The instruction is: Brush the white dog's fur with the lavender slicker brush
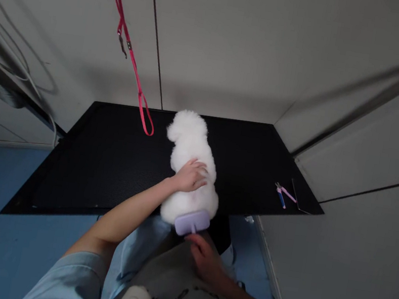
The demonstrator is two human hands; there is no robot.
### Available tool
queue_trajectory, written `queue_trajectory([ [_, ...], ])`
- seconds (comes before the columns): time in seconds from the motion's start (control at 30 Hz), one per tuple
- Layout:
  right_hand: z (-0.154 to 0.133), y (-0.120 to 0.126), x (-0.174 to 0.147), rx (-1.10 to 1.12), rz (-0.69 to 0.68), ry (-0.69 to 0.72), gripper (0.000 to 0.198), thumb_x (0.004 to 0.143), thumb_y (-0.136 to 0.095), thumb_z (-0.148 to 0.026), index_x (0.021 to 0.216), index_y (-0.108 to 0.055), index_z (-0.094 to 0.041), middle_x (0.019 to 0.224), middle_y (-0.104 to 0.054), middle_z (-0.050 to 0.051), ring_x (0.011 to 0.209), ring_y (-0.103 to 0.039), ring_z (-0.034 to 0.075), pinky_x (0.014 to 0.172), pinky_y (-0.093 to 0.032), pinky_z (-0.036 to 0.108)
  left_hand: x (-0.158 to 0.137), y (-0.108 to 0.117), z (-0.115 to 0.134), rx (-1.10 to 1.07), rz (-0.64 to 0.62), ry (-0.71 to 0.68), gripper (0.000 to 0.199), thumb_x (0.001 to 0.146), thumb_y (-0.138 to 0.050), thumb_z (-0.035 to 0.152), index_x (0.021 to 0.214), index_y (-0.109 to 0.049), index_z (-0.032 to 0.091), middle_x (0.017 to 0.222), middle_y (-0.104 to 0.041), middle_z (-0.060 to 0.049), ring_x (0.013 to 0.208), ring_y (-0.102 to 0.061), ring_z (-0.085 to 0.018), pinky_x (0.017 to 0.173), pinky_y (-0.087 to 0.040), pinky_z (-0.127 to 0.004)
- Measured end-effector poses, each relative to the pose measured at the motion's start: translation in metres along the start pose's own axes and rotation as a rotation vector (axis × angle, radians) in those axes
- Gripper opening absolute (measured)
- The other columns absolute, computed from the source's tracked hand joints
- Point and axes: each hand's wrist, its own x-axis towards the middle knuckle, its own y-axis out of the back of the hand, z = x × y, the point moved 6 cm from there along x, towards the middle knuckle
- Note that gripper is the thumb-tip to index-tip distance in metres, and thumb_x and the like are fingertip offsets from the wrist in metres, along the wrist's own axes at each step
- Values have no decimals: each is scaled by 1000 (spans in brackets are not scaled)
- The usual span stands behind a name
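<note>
A small fluffy white dog [188, 150] is on the black table, its back end toward me and its head at the far side. My left hand [191, 176] lies over the dog's back with the fingers stretched across the fur. Close to my body, my right hand [207, 260] grips the handle of a lilac slicker brush [192, 222]. The brush's flat back faces me, and its head is against the dog's rump. Its bristle side is hidden from view.
Pink-handled nail clippers [285, 194] and what looks like a thin metal comb [297, 199] lie at the right end of the black table [108, 161]. A pink leash [136, 67] hangs down over the table at the left. Pale walls stand behind and to the right.
</note>
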Motion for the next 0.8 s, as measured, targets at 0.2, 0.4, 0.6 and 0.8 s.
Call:
queue_trajectory([
  [0.2, -9, -3, -4, 111, -89, -109, 21, 81, -47, -28, 93, -64, -21, 60, -46, -3, 54, -41, 13, 54, -37, 26, -4, 0, -2, -57, -7, 12, 26, 93, -53, 39, 98, -75, 25, 119, -70, -3, 131, -46, -28, 115, -19, -56],
  [0.4, -30, -5, -1, -126, -147, 18, 12, 82, -44, -21, 79, -56, -20, 71, -52, -1, 71, -49, 15, 69, -40, 27, -5, -2, -3, -46, -3, -29, 26, 93, -54, 38, 96, -76, 25, 117, -71, -4, 129, -48, -29, 114, -18, -57],
  [0.6, -36, -4, 5, -133, -150, 40, 18, 85, -45, -23, 95, -61, -20, 76, -54, -1, 70, -48, 14, 67, -40, 26, -5, -1, -10, -99, -32, -23, 25, 93, -55, 39, 102, -75, 28, 124, -68, -3, 135, -42, -29, 113, -20, -56],
  [0.8, -36, -11, -2, -179, -210, -10, 22, 84, -46, -21, 100, -62, -21, 75, -53, -1, 68, -48, 15, 65, -40, 26, -9, 1, -6, -96, -19, -25, 27, 95, -51, 37, 99, -76, 27, 124, -67, -4, 135, -42, -30, 111, -21, -56],
])
